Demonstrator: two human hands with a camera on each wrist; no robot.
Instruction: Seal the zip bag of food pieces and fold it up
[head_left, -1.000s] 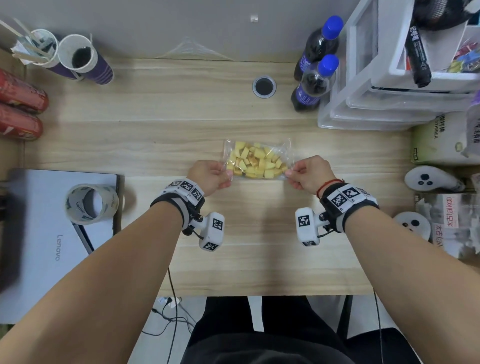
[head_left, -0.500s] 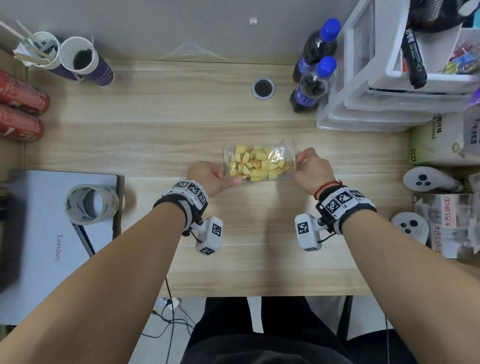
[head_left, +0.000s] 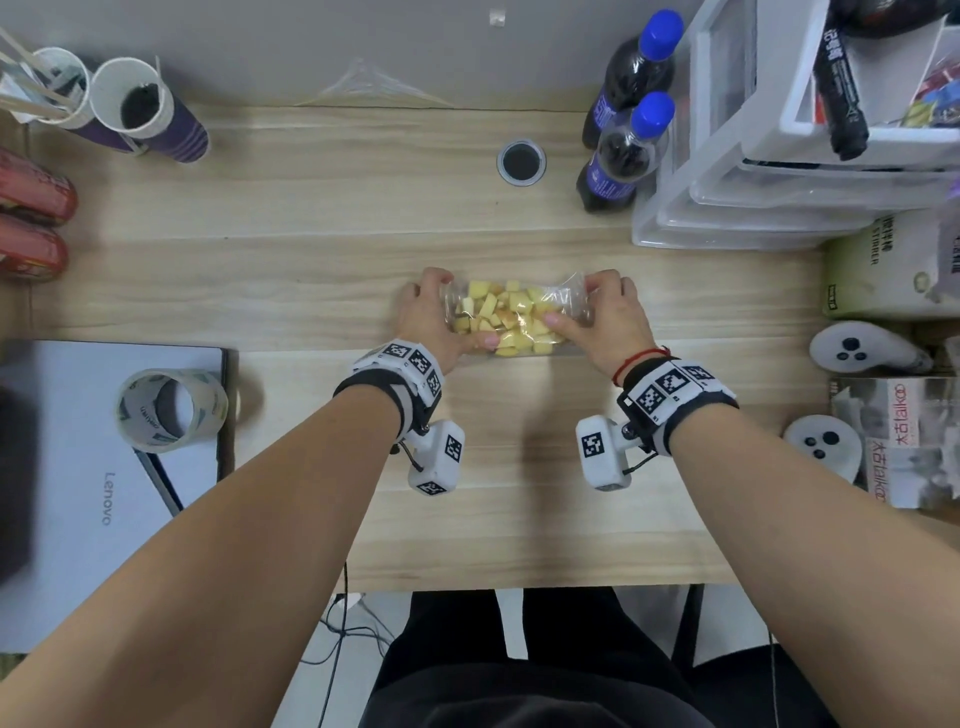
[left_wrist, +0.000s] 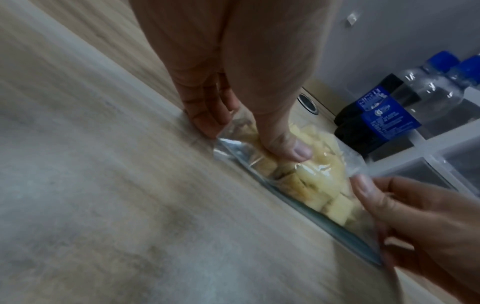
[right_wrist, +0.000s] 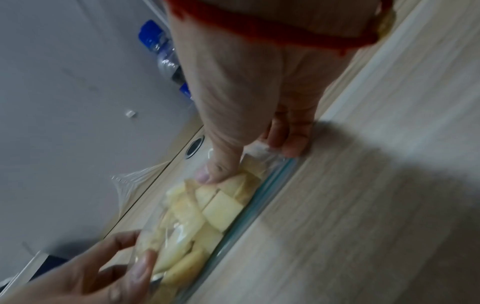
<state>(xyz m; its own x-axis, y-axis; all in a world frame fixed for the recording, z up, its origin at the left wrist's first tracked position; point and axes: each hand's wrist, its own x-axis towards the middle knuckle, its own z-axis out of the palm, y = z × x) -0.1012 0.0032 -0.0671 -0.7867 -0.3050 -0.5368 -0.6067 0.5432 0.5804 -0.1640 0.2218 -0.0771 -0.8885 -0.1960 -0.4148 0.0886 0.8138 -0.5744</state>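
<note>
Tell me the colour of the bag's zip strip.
Blue-green zip strip along the bag, clearest in the right wrist view.

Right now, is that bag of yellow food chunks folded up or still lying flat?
Flat, not folded: the zip bag lies spread on the desk, zip strip toward the person.

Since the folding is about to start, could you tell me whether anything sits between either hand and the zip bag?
Nothing visible does. The left hand grips the left end of the zip bag and the right hand grips the right end, each with its thumb on top of the food pieces. The wooden desk beside the bag is bare.
</note>
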